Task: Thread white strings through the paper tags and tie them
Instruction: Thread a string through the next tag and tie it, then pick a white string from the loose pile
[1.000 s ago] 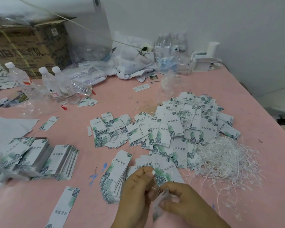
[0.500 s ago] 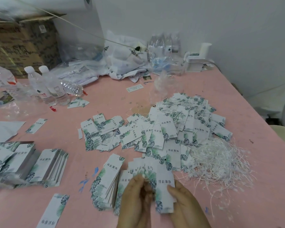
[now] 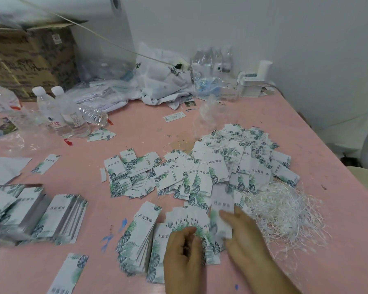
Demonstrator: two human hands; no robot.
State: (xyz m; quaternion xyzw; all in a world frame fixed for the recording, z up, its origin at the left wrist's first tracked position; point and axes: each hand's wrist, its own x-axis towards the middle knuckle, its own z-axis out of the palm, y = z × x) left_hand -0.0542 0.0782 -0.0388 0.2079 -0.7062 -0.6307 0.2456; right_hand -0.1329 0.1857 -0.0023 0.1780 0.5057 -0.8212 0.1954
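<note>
Near the table's front edge, my left hand (image 3: 183, 257) hovers with curled fingers over a fanned row of paper tags (image 3: 189, 219); whether it pinches one is unclear. To its right, my right hand (image 3: 246, 240) reaches forward with straight fingers lying on one blurred tag (image 3: 221, 206). A thick stack of tags (image 3: 140, 234) sits just left of the fan. Beyond my hands spreads a large loose heap of tags (image 3: 221, 166), some with strings on them. A tangle of white strings (image 3: 285, 211) lies right of my right hand.
Tag stacks (image 3: 57, 217) stand at the left, with single tags (image 3: 69, 272) near the front edge. Water bottles (image 3: 70, 113), a cardboard box (image 3: 30, 62), plastic bags (image 3: 157, 81) and a white device (image 3: 255, 81) line the back. The pink table's edge (image 3: 327, 149) runs along the right.
My hands have parted. The right hand, which held a tag close to the left hand, has moved forward and right with that tag toward the heap. The camera tilted slightly.
</note>
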